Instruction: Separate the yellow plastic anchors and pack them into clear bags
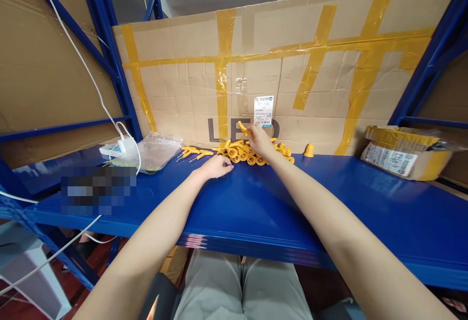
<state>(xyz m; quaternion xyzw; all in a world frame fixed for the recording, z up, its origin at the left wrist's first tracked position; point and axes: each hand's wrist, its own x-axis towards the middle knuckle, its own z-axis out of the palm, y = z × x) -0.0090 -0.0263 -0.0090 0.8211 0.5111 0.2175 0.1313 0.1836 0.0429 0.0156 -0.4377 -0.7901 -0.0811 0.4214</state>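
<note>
My right hand (pixel 259 139) is raised over a heap of yellow plastic parts (pixel 252 160). Its fingers pinch a short, stick-like yellow plastic piece (pixel 242 127). On the blue shelf top, my left hand (pixel 216 167) rests at the heap's left front edge with its fingers curled in; what they hold, if anything, cannot be made out. Many parts in the heap show round, hollow, cup-like ends. To the left lie several yellow-handled pieces with metal spirals (pixel 200 154), like small corkscrews. A single yellow cup-shaped piece (pixel 309 150) stands apart on the right.
Behind the blue shelf top (pixel 234 208) rises a taped cardboard sheet (pixel 175 95). An open cardboard box (pixel 405 154) stands at right. Clear plastic bags (pixel 153 149), a white plug with cables (pixel 126 145) and a blurred-out dark item (pixel 98 188) lie left. Blue posts (pixel 120 76) flank the space.
</note>
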